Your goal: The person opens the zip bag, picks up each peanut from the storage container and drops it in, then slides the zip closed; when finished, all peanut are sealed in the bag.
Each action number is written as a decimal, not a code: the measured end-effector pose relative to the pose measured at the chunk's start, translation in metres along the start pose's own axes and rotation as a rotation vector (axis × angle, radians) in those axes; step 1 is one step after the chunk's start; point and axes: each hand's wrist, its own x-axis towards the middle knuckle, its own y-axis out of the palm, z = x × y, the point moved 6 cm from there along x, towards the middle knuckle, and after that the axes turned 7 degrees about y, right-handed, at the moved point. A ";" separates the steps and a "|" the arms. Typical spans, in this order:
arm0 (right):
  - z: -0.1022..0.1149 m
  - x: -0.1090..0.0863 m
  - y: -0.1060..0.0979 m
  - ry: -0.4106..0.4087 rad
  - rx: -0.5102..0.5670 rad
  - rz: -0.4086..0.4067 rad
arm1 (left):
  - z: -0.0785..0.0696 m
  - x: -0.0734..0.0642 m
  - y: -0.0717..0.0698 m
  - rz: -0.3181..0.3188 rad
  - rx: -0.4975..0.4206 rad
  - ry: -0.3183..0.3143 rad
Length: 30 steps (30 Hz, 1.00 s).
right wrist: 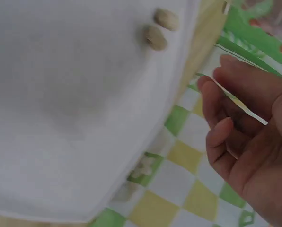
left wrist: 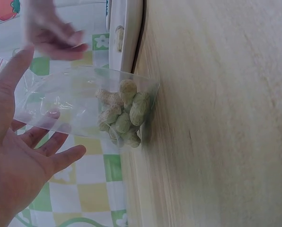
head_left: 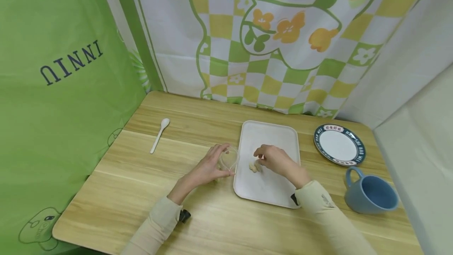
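My left hand holds a clear plastic bag at its wide mouth, thumb on one side and fingers on the other. Several unshelled peanuts lie at the bottom of the bag, which stands on the table beside the white tray. Over the tray hovers my right hand, fingers loosely bent, with nothing visible between them in the right wrist view. A couple of peanuts rest on the tray near that hand.
A white spoon lies at the left of the wooden table. To the tray's right are a dark-rimmed plate and a blue mug. A patterned curtain hangs behind the table.
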 end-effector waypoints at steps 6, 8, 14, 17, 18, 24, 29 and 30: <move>-0.016 0.001 0.030 0.098 0.006 0.097 | 0.002 0.000 0.001 0.019 0.002 -0.021; -0.019 0.002 0.035 0.118 0.004 0.114 | 0.003 -0.001 0.002 0.028 0.006 -0.029; -0.020 0.003 0.039 0.121 0.000 0.109 | 0.002 0.000 0.002 0.016 0.011 -0.019; -0.020 0.003 0.039 0.121 0.028 0.097 | 0.001 0.000 0.001 0.006 0.013 -0.008; -0.020 0.003 0.039 0.123 0.040 0.096 | 0.001 0.000 0.001 0.003 0.015 -0.006; -0.017 0.001 0.033 0.131 0.094 0.074 | 0.002 0.000 0.001 -0.001 0.006 -0.011; -0.011 -0.001 0.015 0.106 0.124 -0.014 | 0.003 0.000 0.002 0.009 0.004 -0.020; -0.009 -0.001 0.010 0.096 0.139 -0.042 | 0.003 0.000 0.002 0.010 0.006 -0.021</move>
